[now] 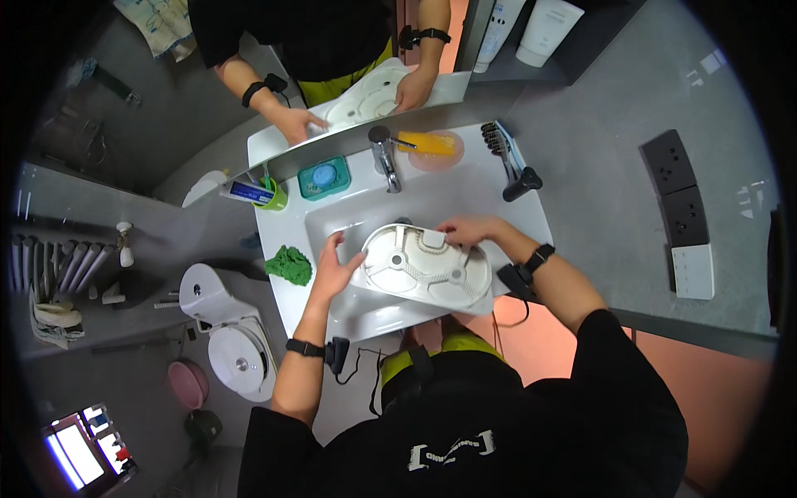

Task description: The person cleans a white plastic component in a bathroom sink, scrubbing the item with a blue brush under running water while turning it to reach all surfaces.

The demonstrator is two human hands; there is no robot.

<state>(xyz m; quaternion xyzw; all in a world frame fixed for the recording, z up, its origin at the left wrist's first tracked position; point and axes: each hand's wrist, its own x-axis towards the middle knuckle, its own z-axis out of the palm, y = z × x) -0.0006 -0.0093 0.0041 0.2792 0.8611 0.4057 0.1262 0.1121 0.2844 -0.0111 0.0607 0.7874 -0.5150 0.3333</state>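
A round white plastic disc (423,267) with ribs and a centre hub lies tilted over the basin of a white sink (349,207). My left hand (334,270) grips the disc's left rim. My right hand (469,230) holds its upper right edge. Both wrists wear black bands. A crumpled green cloth (289,266) rests on the sink's left ledge, close to my left hand. The chrome tap (384,158) stands behind the disc.
On the back ledge sit a teal soap box (324,178), an orange brush in a pink dish (430,146), a green cup with a tube (264,194) and a black-handled brush (513,166). A mirror (332,50) is above; a toilet (228,328) is at left.
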